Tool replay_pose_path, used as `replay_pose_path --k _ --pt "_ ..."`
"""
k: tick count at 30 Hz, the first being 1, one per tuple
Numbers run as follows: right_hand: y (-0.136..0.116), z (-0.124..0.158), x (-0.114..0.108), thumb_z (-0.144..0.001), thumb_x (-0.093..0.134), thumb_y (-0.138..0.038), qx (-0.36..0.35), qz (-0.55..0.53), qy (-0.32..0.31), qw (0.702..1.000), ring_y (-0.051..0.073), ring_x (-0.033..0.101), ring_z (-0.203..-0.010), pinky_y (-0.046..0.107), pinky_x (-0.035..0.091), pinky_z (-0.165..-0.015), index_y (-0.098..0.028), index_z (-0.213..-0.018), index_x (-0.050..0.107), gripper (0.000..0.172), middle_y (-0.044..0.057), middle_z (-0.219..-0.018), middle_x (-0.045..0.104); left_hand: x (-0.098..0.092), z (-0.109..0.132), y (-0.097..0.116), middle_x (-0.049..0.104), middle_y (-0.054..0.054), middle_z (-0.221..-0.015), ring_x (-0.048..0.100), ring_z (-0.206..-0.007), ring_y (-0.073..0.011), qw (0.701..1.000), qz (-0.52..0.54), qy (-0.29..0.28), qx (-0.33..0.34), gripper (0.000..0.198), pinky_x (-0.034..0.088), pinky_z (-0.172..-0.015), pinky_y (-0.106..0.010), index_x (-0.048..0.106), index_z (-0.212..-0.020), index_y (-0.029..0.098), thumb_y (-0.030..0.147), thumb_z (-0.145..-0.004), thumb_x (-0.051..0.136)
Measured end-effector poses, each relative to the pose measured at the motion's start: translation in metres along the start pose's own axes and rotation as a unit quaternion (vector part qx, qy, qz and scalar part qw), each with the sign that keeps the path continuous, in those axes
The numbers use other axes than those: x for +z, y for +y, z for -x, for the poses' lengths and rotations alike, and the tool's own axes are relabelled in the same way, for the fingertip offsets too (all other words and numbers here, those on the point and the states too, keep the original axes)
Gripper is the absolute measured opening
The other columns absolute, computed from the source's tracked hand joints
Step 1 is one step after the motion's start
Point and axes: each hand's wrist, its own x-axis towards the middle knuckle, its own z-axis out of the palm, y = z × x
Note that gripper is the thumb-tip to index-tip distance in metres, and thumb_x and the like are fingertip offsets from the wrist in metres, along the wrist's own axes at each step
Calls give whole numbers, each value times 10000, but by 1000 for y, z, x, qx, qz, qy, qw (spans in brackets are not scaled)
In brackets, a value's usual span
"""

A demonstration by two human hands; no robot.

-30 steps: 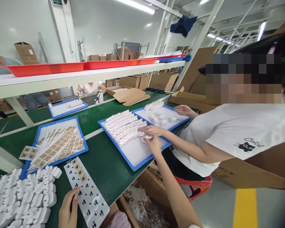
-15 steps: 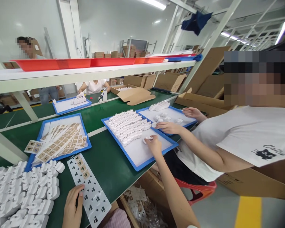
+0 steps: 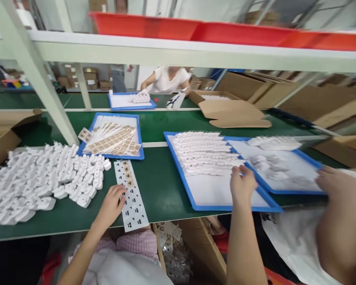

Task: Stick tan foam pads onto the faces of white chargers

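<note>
My left hand (image 3: pixel 111 204) lies with its fingers spread loosely at the left edge of a sticker sheet (image 3: pixel 133 208). That sheet carries several tan square stickers at its far end and small dark marks elsewhere. Over a blue-rimmed tray (image 3: pixel 192 194), my right hand (image 3: pixel 243 184) has its fingers pinched at the right end of the nearest rows of small white plastic parts (image 3: pixel 204 154). What sits between those fingertips is hidden and blurred. To the left of my left hand, many white plastic parts (image 3: pixel 47 178) are lined up on the green table.
A blue tray of tan sticker strips (image 3: pixel 112 138) stands beyond the sheet. On the right, a co-worker's blurred arm (image 3: pixel 338 198) reaches to a second blue tray (image 3: pixel 293 191). Red trays (image 3: pixel 148 27) rest on the shelf overhead. Another person (image 3: pixel 170 81) sits opposite.
The view has swung left and levelled. My right hand, earlier holding a white plastic part over the tray's bare area, is now at the row ends. My left hand stays by the sheet.
</note>
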Motion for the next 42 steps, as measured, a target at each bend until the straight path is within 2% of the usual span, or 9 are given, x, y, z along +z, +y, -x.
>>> replay_pose_path --k 4,5,7,11,15,26,37,40,42 --pt "-46 73 13 -1020 304 -527 -88 -95 -113 985 270 724 -911 453 566 -852 -147 -1153 670 544 165 -1047 744 -7 -32 -10 473 -92 -1610 338 -1558 -284 999 -10 -48 -2 483 343 -1258 -509 488 -1487 231 317 -1011 473" --pt "-60 96 22 -1019 359 -498 -155 -152 -232 948 281 723 -963 469 559 -892 -160 -1132 689 486 160 -1066 752 -6 -40 -13 417 -107 -1645 288 -1579 -314 998 -15 -60 -6 542 315 -1263 -541 447 -1521 215 336 -996 511" --pt "-88 140 43 -982 495 -476 -227 -189 -354 887 259 729 -1030 425 571 -931 -228 -1049 739 354 100 -1092 776 -3 -52 -20 377 -119 -1666 244 -1589 -354 996 -24 -83 -13 597 260 -1267 -593 421 -1544 209 371 -984 549" --pt "-123 189 86 -954 571 -377 -293 -202 -447 821 262 706 -1121 433 573 -974 -253 -1094 748 257 89 -1163 774 0 -57 -24 424 -96 -1643 291 -1573 -345 995 -43 -93 -16 558 204 -1267 -640 427 -1543 253 398 -1012 517" --pt "-129 192 105 -972 532 -343 -320 -182 -453 812 290 686 -1058 479 566 -942 -228 -1107 727 264 117 -1088 764 1 -52 -23 487 -95 -1602 348 -1541 -330 995 -53 -79 -18 489 206 -1258 -660 498 -1488 248 387 -1019 512" --pt "-137 189 106 -981 468 -316 -411 -115 -424 799 276 585 -902 399 519 -741 -239 -881 639 213 108 -939 669 10 -51 -26 474 -42 -1617 338 -1550 -307 995 -59 -71 -22 477 207 -1283 -604 513 -1480 294 429 -1022 505" --pt "-139 195 58 -985 418 -238 -501 -58 -397 767 270 517 -804 392 422 -683 -241 -771 549 252 101 -802 578 12 -52 -29 362 -39 -1678 251 -1589 -322 992 -59 -111 -14 605 158 -1294 -594 425 -1552 269 469 -995 551" --pt "-136 191 41 -993 452 -308 -443 -102 -409 791 249 528 -780 372 411 -665 -246 -778 548 244 85 -813 590 5 -49 -20 348 -79 -1683 238 -1591 -343 991 -60 -115 -16 650 189 -1285 -590 416 -1554 238 458 -971 603" --pt "-133 192 33 -977 519 -392 -331 -170 -435 820 223 539 -751 348 412 -654 -246 -792 567 240 57 -809 593 -6 -37 -11 334 -110 -1688 225 -1591 -363 993 -67 -97 -7 668 228 -1270 -587 401 -1555 223 452 -965 617"
